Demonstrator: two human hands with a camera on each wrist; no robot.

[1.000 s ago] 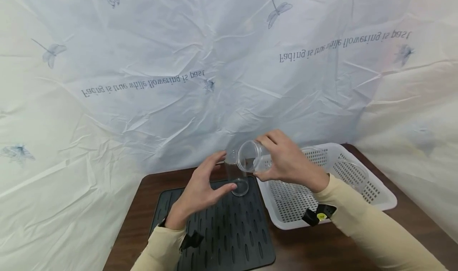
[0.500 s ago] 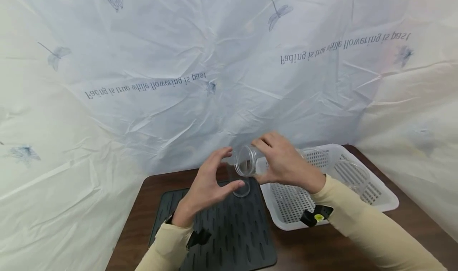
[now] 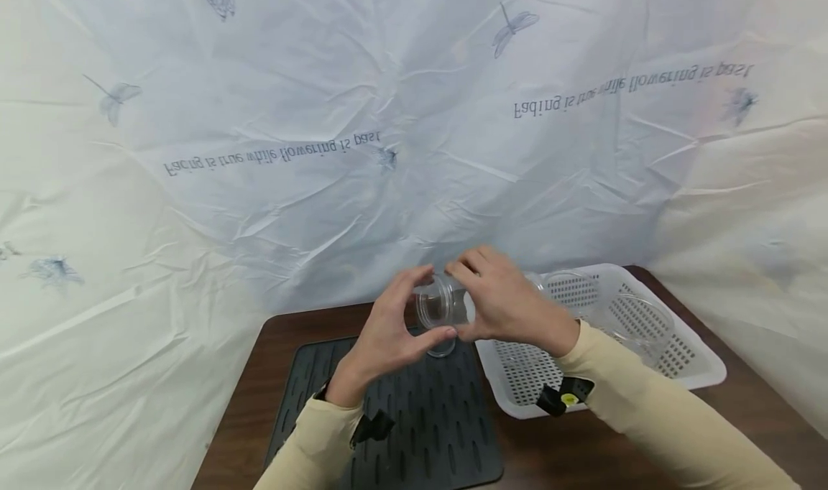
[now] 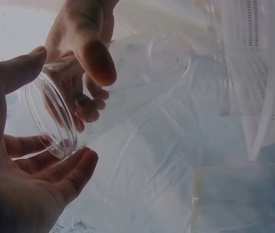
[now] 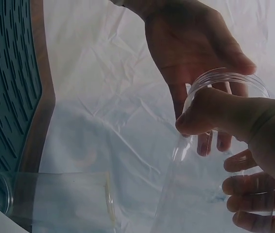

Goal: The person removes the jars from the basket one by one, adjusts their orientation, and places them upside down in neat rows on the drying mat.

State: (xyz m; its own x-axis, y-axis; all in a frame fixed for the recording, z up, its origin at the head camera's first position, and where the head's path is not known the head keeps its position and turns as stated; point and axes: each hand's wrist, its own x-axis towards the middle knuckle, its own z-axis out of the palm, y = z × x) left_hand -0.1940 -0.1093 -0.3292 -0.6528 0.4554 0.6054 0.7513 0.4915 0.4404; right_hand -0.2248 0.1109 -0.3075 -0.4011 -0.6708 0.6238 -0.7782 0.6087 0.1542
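A tall clear jar [image 3: 435, 303] is held sideways above the back of the dark mat, its ridged mouth toward the left. My right hand [image 3: 507, 303] grips it just behind that mouth, with the thumb on the near side in the left wrist view. My left hand [image 3: 393, 332] curves round the mouth, thumb and fingers on opposite sides of the rim [image 4: 55, 116]. Behind and below the hands, a second clear cylinder [image 5: 60, 196] stands on the mat; in the head view mostly its base [image 3: 442, 350] shows, the rest hidden by the left hand and jar.
The dark ribbed drying mat [image 3: 414, 418] lies on a brown wooden table [image 3: 543, 450]. To its right stands a white perforated basket [image 3: 708, 375] with more clear containers [image 3: 640, 321] in it. A pale printed sheet [image 3: 414, 210] hangs behind the table.
My left hand has moved right and its fingers have come round the jar's mouth. The right hand has shifted slightly left with the jar, turning its mouth away from the head camera.
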